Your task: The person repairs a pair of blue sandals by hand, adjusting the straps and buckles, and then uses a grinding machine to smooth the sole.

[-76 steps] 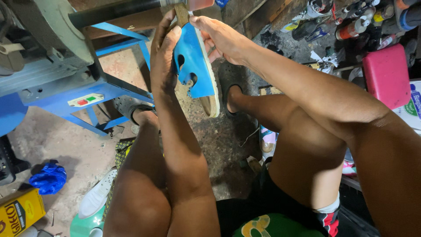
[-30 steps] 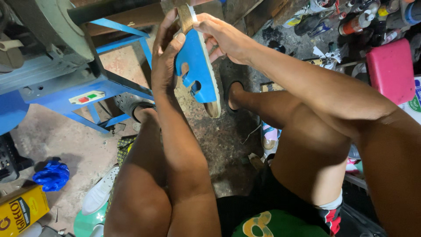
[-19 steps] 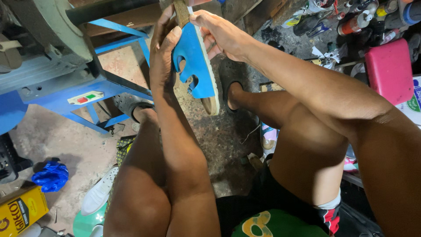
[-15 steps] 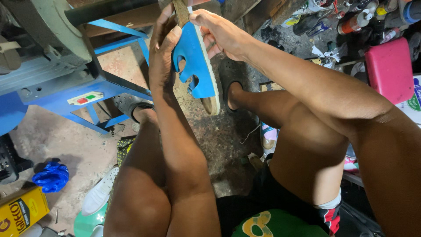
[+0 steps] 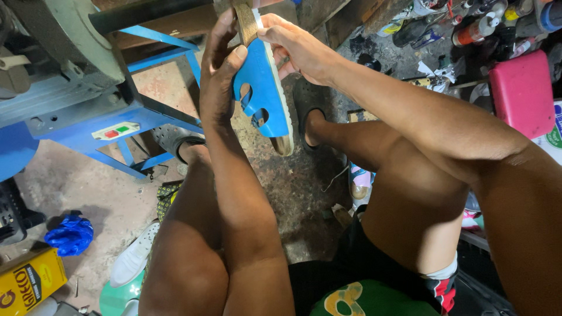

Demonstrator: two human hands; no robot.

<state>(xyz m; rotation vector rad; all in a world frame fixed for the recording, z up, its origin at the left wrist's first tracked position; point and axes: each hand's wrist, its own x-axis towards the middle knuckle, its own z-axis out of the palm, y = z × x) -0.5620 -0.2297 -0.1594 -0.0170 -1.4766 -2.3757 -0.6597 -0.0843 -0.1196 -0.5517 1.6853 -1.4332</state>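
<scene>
Nearest the camera sat the person's own lap: dark shorts with a green and yellow patch (image 5: 351, 295), and two bare thighs running up and away from it. Just beyond the left knee, on the concrete floor (image 5: 88, 175), lay a white shoe (image 5: 133, 256), with a yellow tin (image 5: 29, 281) and a crumpled blue cloth (image 5: 69, 235) farther out to that side.

Past the knees, both forearms rose to a blue sandal sole (image 5: 266, 88), held upright on edge between the feet, well above the floor. The left hand (image 5: 219, 73) was clamped on the sole's left edge, thumb pressed flat against the blue face and fingers curled round behind. The right hand (image 5: 293, 47) was closed on the sole's upper right edge, fingertips pinching it near the top. The sole's tan rim faced right, and two cut-out holes showed in its blue face. Its top end met a worn brownish piece (image 5: 246, 20) at the upper edge of the view; what that piece was could not be told.

Left of the sole and behind it stood a blue metal machine frame (image 5: 117, 114) carrying a small red and green switch plate (image 5: 115, 131). Far right of the sole sat a pink box (image 5: 521, 90), with bottles and cans (image 5: 474, 26) cluttered beyond it.
</scene>
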